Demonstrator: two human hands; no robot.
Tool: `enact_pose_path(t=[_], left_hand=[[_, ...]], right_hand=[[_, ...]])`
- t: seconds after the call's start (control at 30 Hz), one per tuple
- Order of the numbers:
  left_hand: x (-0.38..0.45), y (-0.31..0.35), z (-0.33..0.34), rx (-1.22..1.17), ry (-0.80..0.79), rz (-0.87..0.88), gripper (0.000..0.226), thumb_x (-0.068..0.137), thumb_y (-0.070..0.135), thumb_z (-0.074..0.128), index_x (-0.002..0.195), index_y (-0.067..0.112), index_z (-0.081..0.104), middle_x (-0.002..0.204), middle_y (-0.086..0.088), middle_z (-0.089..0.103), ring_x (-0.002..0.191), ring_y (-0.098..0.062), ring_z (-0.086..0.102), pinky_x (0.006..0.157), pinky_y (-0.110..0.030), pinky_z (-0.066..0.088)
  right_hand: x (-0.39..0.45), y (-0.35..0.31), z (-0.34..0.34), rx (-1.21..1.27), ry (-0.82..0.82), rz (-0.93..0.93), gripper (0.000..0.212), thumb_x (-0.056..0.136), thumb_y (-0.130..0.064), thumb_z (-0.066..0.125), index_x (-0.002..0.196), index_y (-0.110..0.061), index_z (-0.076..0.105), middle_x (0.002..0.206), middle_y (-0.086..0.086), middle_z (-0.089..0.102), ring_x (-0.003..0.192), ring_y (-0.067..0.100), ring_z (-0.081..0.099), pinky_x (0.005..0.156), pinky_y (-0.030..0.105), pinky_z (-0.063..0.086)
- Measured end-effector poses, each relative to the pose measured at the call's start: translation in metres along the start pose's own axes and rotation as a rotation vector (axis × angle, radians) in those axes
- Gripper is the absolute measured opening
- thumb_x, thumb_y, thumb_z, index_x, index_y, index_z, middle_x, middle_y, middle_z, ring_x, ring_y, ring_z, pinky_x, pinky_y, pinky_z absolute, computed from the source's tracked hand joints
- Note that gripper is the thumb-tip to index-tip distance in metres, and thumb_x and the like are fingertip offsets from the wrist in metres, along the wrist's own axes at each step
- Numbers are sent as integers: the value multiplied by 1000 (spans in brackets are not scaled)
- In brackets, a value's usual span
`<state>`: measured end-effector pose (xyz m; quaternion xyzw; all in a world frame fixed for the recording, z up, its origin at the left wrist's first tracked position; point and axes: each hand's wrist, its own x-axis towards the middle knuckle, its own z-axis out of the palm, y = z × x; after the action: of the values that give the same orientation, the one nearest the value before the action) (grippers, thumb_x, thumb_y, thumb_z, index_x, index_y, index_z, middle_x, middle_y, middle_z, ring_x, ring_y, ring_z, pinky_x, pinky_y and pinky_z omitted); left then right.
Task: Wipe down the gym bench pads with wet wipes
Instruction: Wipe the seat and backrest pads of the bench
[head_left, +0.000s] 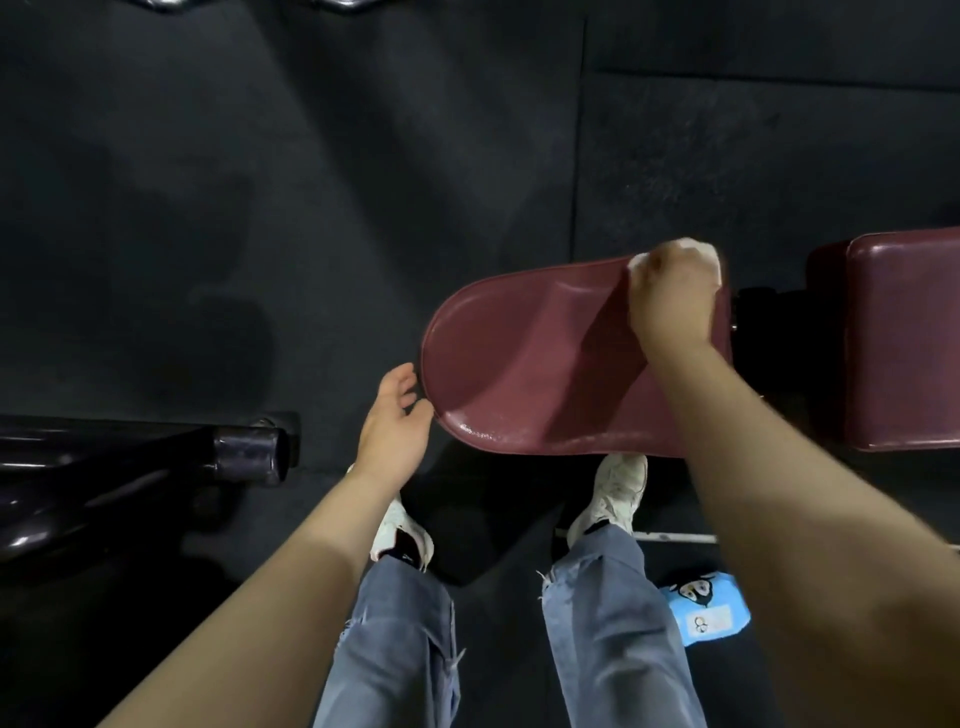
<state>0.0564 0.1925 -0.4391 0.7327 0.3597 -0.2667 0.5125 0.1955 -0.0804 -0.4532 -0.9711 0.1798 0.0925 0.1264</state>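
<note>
The wet wipe (698, 253) is mostly hidden under the right hand (670, 301); the second pad (904, 338) is cut off at the edge.

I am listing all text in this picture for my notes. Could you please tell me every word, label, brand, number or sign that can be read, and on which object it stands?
No text can be read in this view.
Blue wet wipes pack on the floor: a cartoon figure and a small white label, print too small and blurred to read.
Maroon seat pad: no lettering visible.
White shoes: no brand legible.
</note>
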Motion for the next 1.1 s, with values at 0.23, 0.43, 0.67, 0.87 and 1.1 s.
enact_pose_path(t=[0.23, 0.43, 0.67, 0.87, 1.1], left_hand=[[6, -3, -12, -59, -24, -59, 52, 97, 11, 47, 146, 24, 38, 139, 9, 51, 119, -4, 50, 81, -10, 37], [12, -2, -11, -72, -20, -83, 51, 97, 10, 47, 146, 24, 39, 143, 4, 51, 122, -7, 49, 92, -18, 35], [14, 0, -4, -98, 3, -96, 52, 97, 8, 47, 146, 23, 39, 142, 3, 50, 118, -5, 49, 86, -11, 34], [12, 1, -1, -107, 49, -116, 51, 96, 3, 45, 145, 19, 41, 138, 3, 53, 111, -5, 52, 77, -4, 40], [6, 6, 1, -77, 30, -119, 51, 96, 6, 47, 145, 21, 41, 141, 4, 52, 105, 3, 54, 84, -8, 35]], right_hand=[[-45, -123, 36, 62, -263, -418, 20, 90, -11, 47, 99, -4, 64, 105, 20, 64, 102, 38, 58, 83, 36, 45], [-29, -113, 35, -8, -410, -550, 35, 93, -10, 45, 128, -7, 45, 115, 17, 57, 92, 34, 61, 66, 33, 41], [-13, -93, 35, 26, -402, -497, 27, 90, -14, 51, 95, -24, 76, 107, 5, 58, 99, 29, 52, 85, 37, 46], [-68, -135, 53, 118, -527, -577, 15, 94, -14, 54, 107, -10, 61, 109, 14, 59, 94, 37, 62, 78, 39, 49], [-34, -67, 21, 65, -405, -521, 22, 74, -11, 54, 92, -18, 64, 100, 8, 64, 93, 34, 61, 77, 35, 47]])
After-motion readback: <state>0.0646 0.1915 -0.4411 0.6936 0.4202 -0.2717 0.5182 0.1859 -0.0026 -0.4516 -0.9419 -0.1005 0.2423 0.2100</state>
